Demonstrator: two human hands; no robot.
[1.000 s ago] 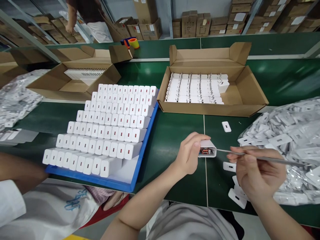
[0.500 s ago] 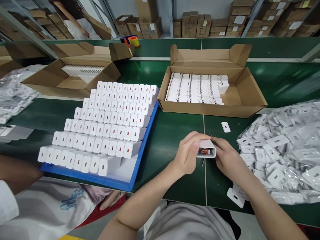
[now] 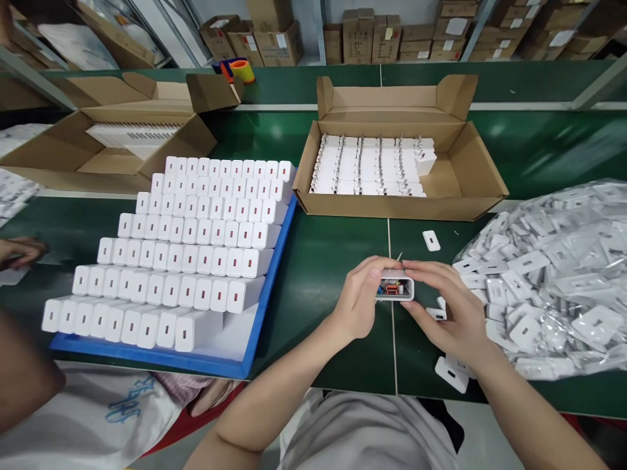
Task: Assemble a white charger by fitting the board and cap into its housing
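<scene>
Head view, containers first: the blue tray [image 3: 251, 347] is packed with rows of white blocks [image 3: 191, 258], each marked with a small slot. Behind it to the right, the right carton [image 3: 392, 207] is loaded with white parts [image 3: 367, 163] set in columns, metal bits showing between them. More white stuff [image 3: 134, 136] is held in the left carton [image 3: 108, 181]. A clear bag [image 3: 554, 334] on the right is stuffed with slotted plates [image 3: 530, 262].

The open case [image 3: 396, 287], circuit parts visible inside, is held just off the bench [image 3: 337, 261] or on it, can't be told which. Its left side is gripped by the left hand [image 3: 360, 297], its right end pinched between right hand [image 3: 453, 316] fingers and thumb.

One loose plate [image 3: 431, 240] is left behind the hands, and a few spares [image 3: 451, 374] are scattered nearer the edge, partly blocked by the right wrist. A co-worker's hand [image 3: 22, 253] is cut off at far left.

Hard to make out: a thin tip [image 3: 400, 256] behind the case, its lower part hidden.
</scene>
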